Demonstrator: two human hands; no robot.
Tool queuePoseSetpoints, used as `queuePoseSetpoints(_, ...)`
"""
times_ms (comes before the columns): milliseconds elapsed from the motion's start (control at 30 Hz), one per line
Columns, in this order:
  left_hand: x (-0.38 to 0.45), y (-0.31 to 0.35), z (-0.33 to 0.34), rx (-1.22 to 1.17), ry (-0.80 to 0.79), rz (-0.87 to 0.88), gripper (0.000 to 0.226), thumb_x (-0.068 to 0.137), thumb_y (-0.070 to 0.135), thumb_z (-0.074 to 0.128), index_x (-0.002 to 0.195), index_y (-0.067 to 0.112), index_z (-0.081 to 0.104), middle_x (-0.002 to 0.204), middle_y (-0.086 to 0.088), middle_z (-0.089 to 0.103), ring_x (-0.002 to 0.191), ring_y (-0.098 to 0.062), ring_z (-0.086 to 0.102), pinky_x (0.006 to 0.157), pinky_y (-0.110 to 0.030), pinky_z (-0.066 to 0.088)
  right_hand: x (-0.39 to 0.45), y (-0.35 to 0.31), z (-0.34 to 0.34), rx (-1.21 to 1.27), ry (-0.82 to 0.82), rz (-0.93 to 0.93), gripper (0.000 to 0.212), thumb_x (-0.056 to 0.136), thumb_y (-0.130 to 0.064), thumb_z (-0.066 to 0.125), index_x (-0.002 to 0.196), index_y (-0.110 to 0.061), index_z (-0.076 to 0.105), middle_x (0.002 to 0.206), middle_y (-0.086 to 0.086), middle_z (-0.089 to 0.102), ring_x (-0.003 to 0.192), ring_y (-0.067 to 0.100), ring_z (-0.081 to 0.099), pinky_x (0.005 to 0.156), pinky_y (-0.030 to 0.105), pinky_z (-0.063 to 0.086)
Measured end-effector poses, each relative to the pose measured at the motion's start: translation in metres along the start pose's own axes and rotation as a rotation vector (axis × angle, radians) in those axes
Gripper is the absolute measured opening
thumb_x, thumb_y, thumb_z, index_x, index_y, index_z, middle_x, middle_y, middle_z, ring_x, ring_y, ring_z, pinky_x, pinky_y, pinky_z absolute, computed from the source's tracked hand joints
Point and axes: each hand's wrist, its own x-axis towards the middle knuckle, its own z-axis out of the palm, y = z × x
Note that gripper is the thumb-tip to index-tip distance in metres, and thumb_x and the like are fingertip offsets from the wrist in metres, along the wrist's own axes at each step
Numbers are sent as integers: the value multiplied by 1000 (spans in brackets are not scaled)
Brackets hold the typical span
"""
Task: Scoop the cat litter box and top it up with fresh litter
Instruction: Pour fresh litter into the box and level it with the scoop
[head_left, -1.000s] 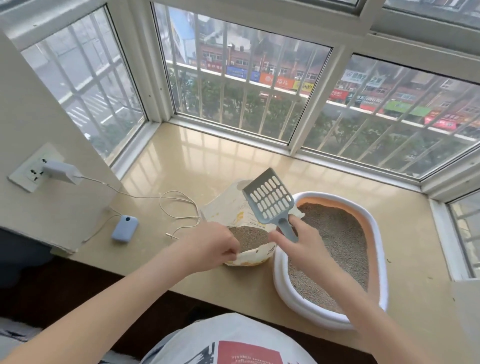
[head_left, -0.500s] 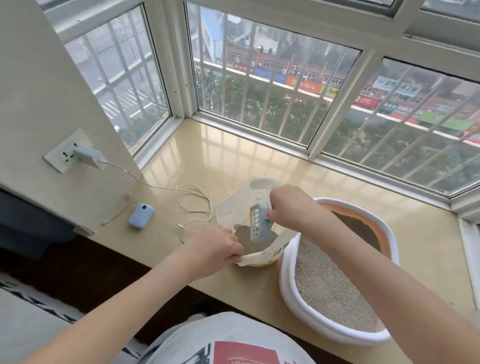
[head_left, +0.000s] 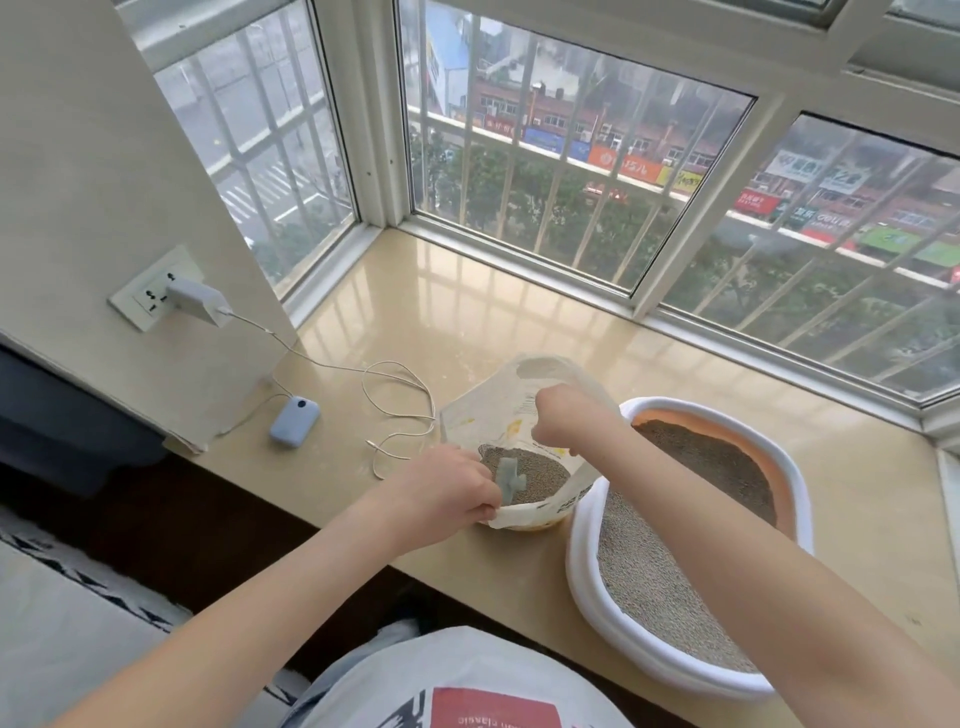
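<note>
Head view shows the left hand (head_left: 441, 491) pinching the near rim of the litter bag (head_left: 519, 415) on the surface (head_left: 467, 322), the right hand (head_left: 563, 421) curled over its far side, grip unclear, scoop (head_left: 510, 480) sunk in the litter between them, litter box (head_left: 795, 499) just right.

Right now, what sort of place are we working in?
Likely an upstairs flat's bay window: a glossy beige stone sill, barred windows over a shop street, and a white oval litter box.
</note>
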Motion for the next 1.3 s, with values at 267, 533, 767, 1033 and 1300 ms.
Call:
queuePoseSetpoints(267,5,-8,-3,44,-8,61,9,71,31,73,68,28,65,61,13,58,64,-12,57,60,-19,32,-16,11,3,161,86,-160,44,88,-25,53,53,-14,30,51,2,27,51,20,28,50,31,23)
queuePoseSetpoints(533,3,-51,-16,337,-33,-186,27,52,33,90,58,26,65,55,13,57,68,-17,57,72,-33,30,-68,54,2,-123,39,-257,24,80,-37,67,97,-21,68,95,-2,65,91,17,59,77,31,48)
queuePoseSetpoints(767,13,-68,-23,236,3,-345,18,92,33,57,86,25,73,88,9,72,95,-14,54,86,-28,22,-64,93,14,-56,324,-91,17,87,-21,55,85,-25,72,89,-7,67,92,17,61,66,24,35)
queuePoseSetpoints(1033,9,-73,-17,86,143,-320,38,77,23,76,109,14,57,96,-3,53,63,-25,50,74,-35,43,-58,101,41,118,648,-167,30,80,-15,73,101,-7,54,95,8,49,78,27,52,68,33,44)
queuePoseSetpoints(1300,7,-84,-15,-26,192,-404,14,87,27,61,75,20,64,81,1,60,81,-26,51,70,-35,44,-51,104,50,190,613,-108,16,90,-14,60,78,-5,56,79,10,61,76,32,56,65,39,41)
